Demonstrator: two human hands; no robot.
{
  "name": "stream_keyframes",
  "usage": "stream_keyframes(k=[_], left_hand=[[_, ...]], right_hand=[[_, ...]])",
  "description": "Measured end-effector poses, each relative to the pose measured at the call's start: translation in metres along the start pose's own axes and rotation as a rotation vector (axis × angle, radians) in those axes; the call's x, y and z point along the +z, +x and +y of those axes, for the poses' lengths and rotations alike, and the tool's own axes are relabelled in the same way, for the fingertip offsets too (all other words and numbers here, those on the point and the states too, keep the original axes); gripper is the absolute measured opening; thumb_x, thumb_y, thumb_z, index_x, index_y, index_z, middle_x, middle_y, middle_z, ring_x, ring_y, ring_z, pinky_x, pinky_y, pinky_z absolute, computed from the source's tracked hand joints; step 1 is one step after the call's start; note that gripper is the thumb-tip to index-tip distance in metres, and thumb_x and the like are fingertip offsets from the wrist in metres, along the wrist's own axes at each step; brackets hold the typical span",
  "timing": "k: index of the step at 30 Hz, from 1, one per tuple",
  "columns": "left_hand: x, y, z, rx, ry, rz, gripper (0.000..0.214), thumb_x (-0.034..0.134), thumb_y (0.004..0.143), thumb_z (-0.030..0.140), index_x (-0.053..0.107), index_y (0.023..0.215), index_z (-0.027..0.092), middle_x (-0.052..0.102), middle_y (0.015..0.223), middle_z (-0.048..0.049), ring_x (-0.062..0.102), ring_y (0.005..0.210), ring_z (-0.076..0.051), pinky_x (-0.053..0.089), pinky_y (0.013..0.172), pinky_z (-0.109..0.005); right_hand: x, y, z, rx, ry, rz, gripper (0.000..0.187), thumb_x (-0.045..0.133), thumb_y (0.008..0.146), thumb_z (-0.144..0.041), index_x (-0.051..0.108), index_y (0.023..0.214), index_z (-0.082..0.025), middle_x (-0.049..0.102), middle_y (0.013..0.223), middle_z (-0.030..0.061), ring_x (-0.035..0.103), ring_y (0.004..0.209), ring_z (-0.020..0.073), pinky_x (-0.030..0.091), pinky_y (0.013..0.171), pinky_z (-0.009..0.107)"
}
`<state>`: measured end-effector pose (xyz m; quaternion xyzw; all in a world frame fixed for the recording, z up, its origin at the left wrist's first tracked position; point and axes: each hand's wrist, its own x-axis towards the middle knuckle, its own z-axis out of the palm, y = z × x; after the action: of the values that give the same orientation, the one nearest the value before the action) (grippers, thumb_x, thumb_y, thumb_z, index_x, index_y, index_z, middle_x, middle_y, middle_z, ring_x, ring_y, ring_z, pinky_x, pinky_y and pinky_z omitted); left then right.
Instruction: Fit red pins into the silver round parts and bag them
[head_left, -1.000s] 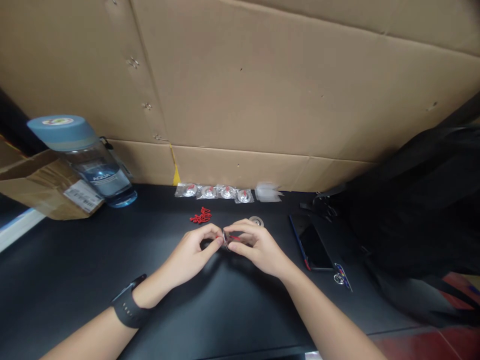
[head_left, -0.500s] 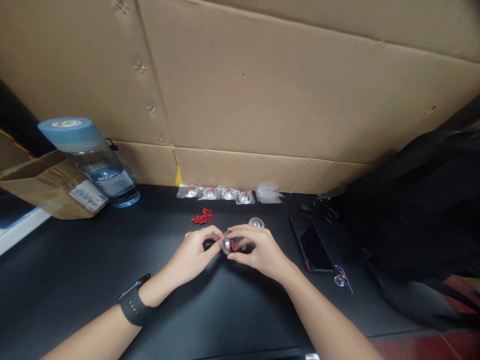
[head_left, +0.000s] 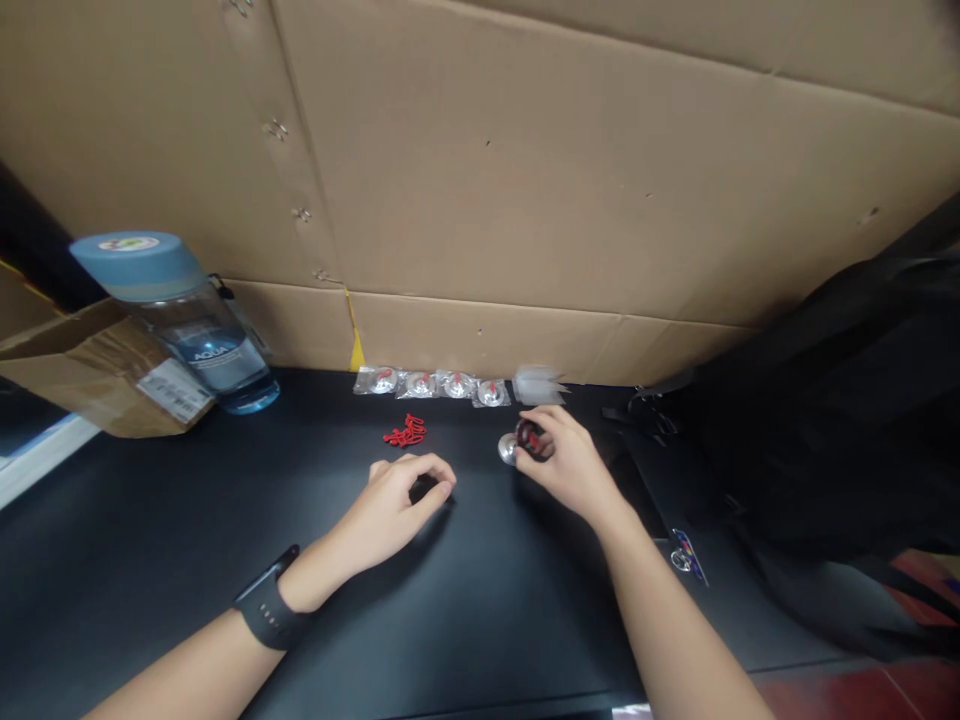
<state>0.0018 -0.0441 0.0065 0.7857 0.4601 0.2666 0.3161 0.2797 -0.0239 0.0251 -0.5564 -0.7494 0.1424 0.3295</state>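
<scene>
My right hand grips a finger cymbal by its rim, the disc tilted and partly hidden by the fingers, with some red cord showing in its middle. Just left of it a second silver finger cymbal lies on the black table; whether the two touch I cannot tell. My left hand rests over the table, thumb and forefinger curled together at the tips, with nothing visible in them. Beyond that hand lies a small heap of red cord loops.
Along the cardboard wall stand several bagged cymbals and clear plastic bags. A water bottle and an open carton are at left. At right are a phone, a keyring and a black bag.
My right hand has moved right and away from me with the cymbal, from my left fingertips to beside the cymbal on the table. The left hand has let go and stayed in place.
</scene>
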Motion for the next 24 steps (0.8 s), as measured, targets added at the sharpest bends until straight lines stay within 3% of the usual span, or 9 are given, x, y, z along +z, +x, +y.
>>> stream_keyframes(k=[2, 6, 9, 12, 19, 24], left_hand=[[0.000, 0.000, 0.000, 0.002, 0.042, -0.008, 0.016, 0.056, 0.100, 0.034, 0.070, 0.096, 0.028, 0.076, 0.099, 0.0032, 0.068, 0.091, -0.019, 0.044, 0.087, -0.034], [0.000, -0.002, 0.001, -0.003, 0.117, -0.023, 0.018, 0.054, 0.100, 0.035, 0.070, 0.097, 0.029, 0.076, 0.101, 0.0034, 0.067, 0.095, -0.021, 0.038, 0.093, -0.039], [0.000, -0.003, 0.003, -0.011, 0.138, -0.016, 0.018, 0.054, 0.100, 0.035, 0.070, 0.096, 0.030, 0.076, 0.102, 0.0039, 0.067, 0.099, -0.022, 0.036, 0.093, -0.040], [-0.001, -0.002, 0.004, -0.016, 0.141, 0.013, 0.017, 0.054, 0.099, 0.035, 0.069, 0.095, 0.030, 0.076, 0.102, 0.0050, 0.067, 0.099, -0.021, 0.034, 0.093, -0.040], [-0.003, 0.001, 0.003, -0.040, 0.167, 0.031, 0.018, 0.054, 0.098, 0.036, 0.070, 0.095, 0.030, 0.077, 0.102, 0.0041, 0.067, 0.099, -0.022, 0.032, 0.096, -0.042], [-0.003, 0.000, 0.003, -0.033, 0.168, 0.026, 0.019, 0.054, 0.098, 0.036, 0.071, 0.094, 0.029, 0.077, 0.102, 0.0031, 0.067, 0.099, -0.022, 0.033, 0.095, -0.041]], right_hand=[[-0.008, 0.006, 0.017, 0.061, -0.167, 0.010, 0.039, 0.073, 0.078, -0.027, 0.073, 0.116, -0.019, 0.065, 0.134, 0.0125, 0.071, 0.101, 0.0261, 0.058, 0.086, 0.036], [-0.011, 0.016, 0.032, 0.132, -0.332, -0.118, 0.033, 0.076, 0.074, -0.029, 0.074, 0.106, -0.026, 0.072, 0.129, 0.0072, 0.072, 0.105, 0.0294, 0.054, 0.085, 0.035], [-0.008, 0.020, 0.032, 0.215, -0.415, -0.175, 0.036, 0.077, 0.076, -0.037, 0.072, 0.111, -0.029, 0.077, 0.109, 0.0054, 0.073, 0.097, 0.0298, 0.051, 0.076, 0.033], [-0.006, 0.021, 0.034, 0.257, -0.479, -0.195, 0.043, 0.076, 0.078, -0.038, 0.070, 0.120, -0.031, 0.078, 0.108, 0.0065, 0.073, 0.098, 0.0311, 0.049, 0.075, 0.033], [-0.006, 0.017, 0.049, 0.151, -0.417, -0.191, 0.044, 0.071, 0.083, -0.032, 0.069, 0.127, -0.027, 0.072, 0.128, 0.0070, 0.069, 0.111, 0.0285, 0.051, 0.088, 0.033], [-0.007, 0.015, 0.050, 0.097, -0.460, -0.133, 0.044, 0.061, 0.095, -0.045, 0.066, 0.134, -0.024, 0.065, 0.139, 0.0101, 0.063, 0.117, 0.0294, 0.049, 0.093, 0.038]])
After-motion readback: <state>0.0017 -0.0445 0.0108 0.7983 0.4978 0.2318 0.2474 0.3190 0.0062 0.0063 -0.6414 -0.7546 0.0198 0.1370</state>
